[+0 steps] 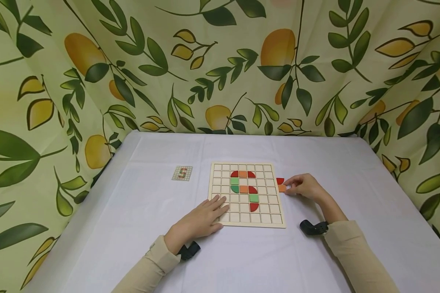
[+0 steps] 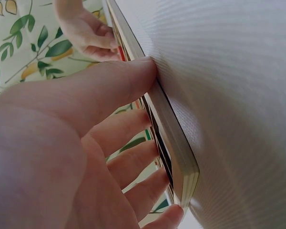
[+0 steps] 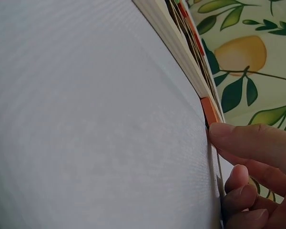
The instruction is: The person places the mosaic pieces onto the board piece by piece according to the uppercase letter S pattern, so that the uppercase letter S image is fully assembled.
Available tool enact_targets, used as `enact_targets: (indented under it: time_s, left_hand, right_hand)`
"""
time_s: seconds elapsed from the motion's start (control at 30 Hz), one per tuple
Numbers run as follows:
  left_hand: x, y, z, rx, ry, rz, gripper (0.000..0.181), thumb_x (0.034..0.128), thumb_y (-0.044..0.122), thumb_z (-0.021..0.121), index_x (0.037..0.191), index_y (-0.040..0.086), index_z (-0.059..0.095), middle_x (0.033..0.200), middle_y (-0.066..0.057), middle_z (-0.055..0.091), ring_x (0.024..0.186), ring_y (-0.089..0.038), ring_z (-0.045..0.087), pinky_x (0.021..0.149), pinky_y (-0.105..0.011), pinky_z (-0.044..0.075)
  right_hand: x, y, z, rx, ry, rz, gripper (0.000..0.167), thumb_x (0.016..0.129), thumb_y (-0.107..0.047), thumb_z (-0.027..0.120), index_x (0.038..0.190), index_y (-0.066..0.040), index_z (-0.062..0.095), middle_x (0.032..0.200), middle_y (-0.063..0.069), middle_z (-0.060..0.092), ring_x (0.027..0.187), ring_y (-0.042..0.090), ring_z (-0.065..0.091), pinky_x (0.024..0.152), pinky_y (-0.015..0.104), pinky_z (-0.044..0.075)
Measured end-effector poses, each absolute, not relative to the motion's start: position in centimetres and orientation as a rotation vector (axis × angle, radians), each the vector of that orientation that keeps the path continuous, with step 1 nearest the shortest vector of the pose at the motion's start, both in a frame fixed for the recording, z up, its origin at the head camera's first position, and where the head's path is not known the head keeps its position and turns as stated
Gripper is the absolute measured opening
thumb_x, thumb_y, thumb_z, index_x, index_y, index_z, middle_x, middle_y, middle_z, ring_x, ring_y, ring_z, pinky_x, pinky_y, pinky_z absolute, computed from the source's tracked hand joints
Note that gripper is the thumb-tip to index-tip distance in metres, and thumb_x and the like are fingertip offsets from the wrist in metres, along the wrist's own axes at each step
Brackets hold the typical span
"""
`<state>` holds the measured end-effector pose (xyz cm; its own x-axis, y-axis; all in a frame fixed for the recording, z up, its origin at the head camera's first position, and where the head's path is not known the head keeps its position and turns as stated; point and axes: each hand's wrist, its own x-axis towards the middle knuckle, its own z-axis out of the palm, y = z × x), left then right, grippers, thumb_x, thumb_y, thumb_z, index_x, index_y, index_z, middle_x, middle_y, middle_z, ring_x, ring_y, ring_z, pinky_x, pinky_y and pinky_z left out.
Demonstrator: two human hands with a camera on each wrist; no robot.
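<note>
A wooden grid board (image 1: pixel 217 174) lies on the table, with red, orange and green tiles set in an S-like figure. My left hand (image 1: pixel 201 217) rests on its near left corner, fingers spread over the squares. In the left wrist view the thumb (image 2: pixel 128 76) lies along the board's edge. My right hand (image 1: pixel 308 188) pinches an orange tile (image 1: pixel 282 188) just off the board's right side. In the right wrist view that orange tile (image 3: pixel 209 110) lies flat against the board's edge, at the thumb and fingertip. A red rounded tile (image 1: pixel 280 180) lies just beyond it.
A small card (image 1: pixel 182 173) printed with a similar grid and figure lies left of the board. White cloth (image 1: pixel 150 203) covers the table. A leaf-patterned curtain (image 1: pixel 220 81) hangs behind and at both sides. Each wrist wears a black camera (image 1: pixel 311 228).
</note>
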<state>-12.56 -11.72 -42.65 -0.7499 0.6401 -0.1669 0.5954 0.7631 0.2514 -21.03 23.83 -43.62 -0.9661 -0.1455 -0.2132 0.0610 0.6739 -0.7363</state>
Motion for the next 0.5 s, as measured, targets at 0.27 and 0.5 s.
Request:
enact_targets:
  time_s: [0.27, 0.5]
  left_hand:
    - [-12.55, -11.71, -42.66, 0.961, 2.713, 0.275, 0.055, 0.0968, 0.029, 0.056, 0.147, 0.011, 0.041, 0.159, -0.012, 0.032, 0.15, -0.031, 0.026, 0.12, -0.049, 0.031]
    - [-12.63, -11.72, -42.7, 0.96, 2.713, 0.265, 0.056, 0.097, 0.029, 0.055, 0.147, 0.011, 0.04, 0.159, -0.011, 0.031, 0.15, -0.03, 0.026, 0.121, -0.048, 0.031]
  right_hand:
    - [-20.64, 24.0, -43.42, -0.048, 2.614, -1.189, 0.036, 0.078, -0.009, 0.077, 0.107, 0.01, 0.067, 0.068, -0.004, 0.045, 0.064, 0.008, 0.043, 0.053, 0.02, 0.037]
    - [-20.33, 23.84, -43.18, -0.043, 2.61, -1.208, 0.035, 0.078, -0.008, 0.076, 0.107, 0.009, 0.067, 0.068, -0.006, 0.049, 0.063, 0.007, 0.044, 0.053, 0.019, 0.039]
